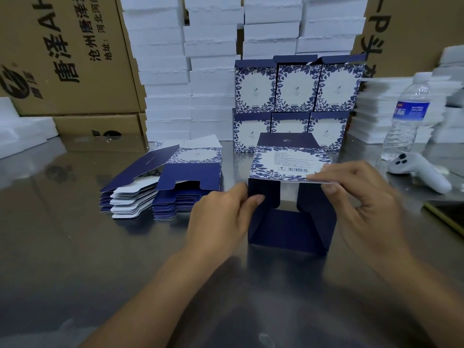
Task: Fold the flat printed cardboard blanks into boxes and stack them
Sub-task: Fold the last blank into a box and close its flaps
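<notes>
A half-folded navy and white floral box (288, 222) stands on the steel table in front of me, its open end facing me with side flaps showing. My left hand (221, 217) pinches the box's left flap. My right hand (361, 197) pinches the right edge of its top panel, near the barcode. A pile of flat printed blanks (173, 177) lies to the left. Finished boxes (296, 101) are stacked in two rows behind the one I hold.
White foam blocks (190, 71) rise in tall stacks at the back, with brown cartons (67, 59) at the left. On the right are a water bottle (409, 114), a white controller (419, 172), more foam sheets (391, 114) and a dark phone edge (447, 217).
</notes>
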`<state>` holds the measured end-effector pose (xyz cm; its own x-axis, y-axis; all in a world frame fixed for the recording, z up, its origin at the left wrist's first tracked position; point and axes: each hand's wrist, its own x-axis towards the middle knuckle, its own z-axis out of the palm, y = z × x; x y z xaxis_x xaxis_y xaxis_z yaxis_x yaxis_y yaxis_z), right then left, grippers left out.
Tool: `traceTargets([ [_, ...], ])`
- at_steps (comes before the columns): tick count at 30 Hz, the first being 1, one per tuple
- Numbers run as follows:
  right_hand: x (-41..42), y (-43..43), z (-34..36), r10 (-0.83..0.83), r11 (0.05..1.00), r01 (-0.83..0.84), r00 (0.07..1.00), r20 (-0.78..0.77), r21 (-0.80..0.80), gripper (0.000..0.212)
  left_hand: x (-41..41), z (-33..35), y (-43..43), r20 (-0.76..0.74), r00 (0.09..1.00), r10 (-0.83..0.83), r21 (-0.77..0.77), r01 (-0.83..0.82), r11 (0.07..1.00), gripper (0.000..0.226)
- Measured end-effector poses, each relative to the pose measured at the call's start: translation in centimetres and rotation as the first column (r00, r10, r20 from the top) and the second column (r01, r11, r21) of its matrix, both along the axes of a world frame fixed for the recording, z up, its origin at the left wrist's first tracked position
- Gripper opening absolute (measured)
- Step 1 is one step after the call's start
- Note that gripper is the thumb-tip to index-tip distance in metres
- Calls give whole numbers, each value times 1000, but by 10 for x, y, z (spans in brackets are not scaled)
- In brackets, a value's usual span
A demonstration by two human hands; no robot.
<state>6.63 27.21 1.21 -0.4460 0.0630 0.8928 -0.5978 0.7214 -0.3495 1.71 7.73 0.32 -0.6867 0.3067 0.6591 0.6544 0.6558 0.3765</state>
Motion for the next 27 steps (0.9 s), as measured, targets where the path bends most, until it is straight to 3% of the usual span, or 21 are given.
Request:
traceTargets([
  [9, -1, 0, 1, 20, 999, -19, 999, 45, -27, 23, -2, -3, 0, 95, 995, -21, 45, 17, 999, 43],
  [14, 0, -2, 1, 36, 998, -34, 998, 59, -43, 19, -5, -9, 2, 208, 978, 23, -103, -1, 995, 42],
  [17, 1, -3, 2, 42, 998, -38, 996, 78, -53, 17, -5, -9, 2, 202, 978, 52, -151, -22, 988, 40],
  [27, 1, -3, 3, 20, 999, -16, 997, 73, -45, 21, -7, -6, 1, 236, 971, 34, -131, -3, 991, 41],
])
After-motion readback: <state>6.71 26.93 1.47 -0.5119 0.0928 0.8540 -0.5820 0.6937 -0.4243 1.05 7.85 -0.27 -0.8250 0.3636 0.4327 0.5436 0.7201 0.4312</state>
